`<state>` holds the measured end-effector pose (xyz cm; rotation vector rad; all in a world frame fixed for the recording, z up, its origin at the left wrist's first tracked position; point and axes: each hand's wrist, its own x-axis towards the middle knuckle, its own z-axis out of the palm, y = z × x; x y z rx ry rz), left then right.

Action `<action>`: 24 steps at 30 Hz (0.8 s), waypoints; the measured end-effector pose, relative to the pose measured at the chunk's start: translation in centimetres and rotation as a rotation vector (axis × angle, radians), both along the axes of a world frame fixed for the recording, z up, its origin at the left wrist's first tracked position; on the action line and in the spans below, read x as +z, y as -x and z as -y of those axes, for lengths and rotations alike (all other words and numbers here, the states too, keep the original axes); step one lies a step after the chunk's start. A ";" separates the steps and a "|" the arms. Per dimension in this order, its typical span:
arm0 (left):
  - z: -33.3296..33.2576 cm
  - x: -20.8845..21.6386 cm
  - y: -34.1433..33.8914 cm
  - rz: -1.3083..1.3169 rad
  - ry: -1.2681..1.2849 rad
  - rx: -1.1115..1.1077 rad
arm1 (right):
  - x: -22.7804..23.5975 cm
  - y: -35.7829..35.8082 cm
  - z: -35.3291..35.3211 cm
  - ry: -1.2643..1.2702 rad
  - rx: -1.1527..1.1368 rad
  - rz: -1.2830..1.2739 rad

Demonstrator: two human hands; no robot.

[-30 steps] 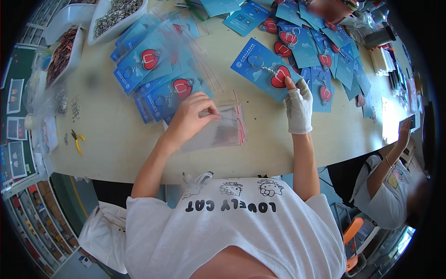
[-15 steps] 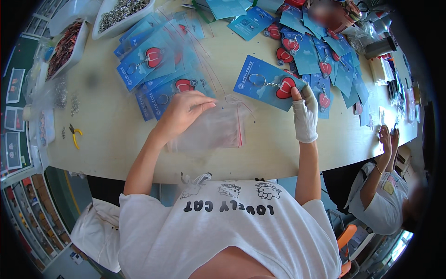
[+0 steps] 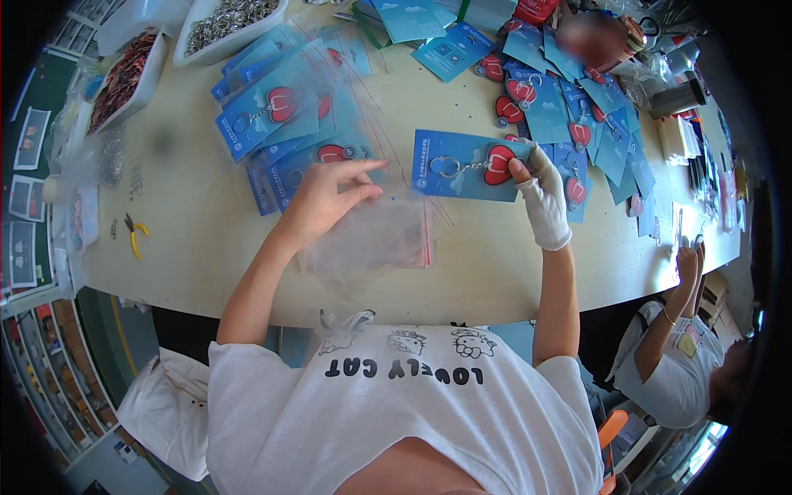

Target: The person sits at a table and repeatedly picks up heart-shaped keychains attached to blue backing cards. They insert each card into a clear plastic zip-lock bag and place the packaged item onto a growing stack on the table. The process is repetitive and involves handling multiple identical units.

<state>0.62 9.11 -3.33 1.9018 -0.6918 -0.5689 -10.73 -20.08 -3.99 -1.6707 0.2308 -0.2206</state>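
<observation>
My right hand (image 3: pixel 544 200), in a white glove with bare fingertips, grips the right end of a blue card (image 3: pixel 433 177). On the card lies a red heart-shaped keychain (image 3: pixel 498 165) with a chain and metal ring, pinned near my thumb. My left hand (image 3: pixel 330 194) is bare and holds nothing; its index finger points right, with the thumb apart below it. Beneath and beside it lie clear plastic bags (image 3: pixel 371 239) with a red closing line. Just beyond is a pile of bagged cards with keychains (image 3: pixel 264 115).
More cards with red keychains (image 3: pixel 544 111) are heaped at the far right. Yellow-handled pliers (image 3: pixel 135 238) lie at the left, below tubs of metal rings (image 3: pixel 231 29) and dark red pieces (image 3: pixel 124 78). A co-worker (image 3: pixel 676 355) sits at the right.
My right hand has turned the card level and brought it slightly left. My left hand's thumb and index finger have spread apart.
</observation>
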 end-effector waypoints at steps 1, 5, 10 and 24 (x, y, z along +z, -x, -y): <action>0.0 0.1 0.0 -0.008 0.002 0.009 | -0.1 -0.1 0.0 -0.004 0.011 -0.012; 0.1 0.4 -0.3 0.045 0.038 -0.026 | 0.1 -0.3 0.3 0.002 0.065 -0.044; 0.2 1.2 -0.7 -0.174 0.031 -0.010 | 0.1 -0.6 0.4 0.011 0.116 -0.102; 3.0 -0.4 0.0 -0.326 0.170 -0.168 | -0.3 -2.1 -4.2 0.075 0.417 -0.217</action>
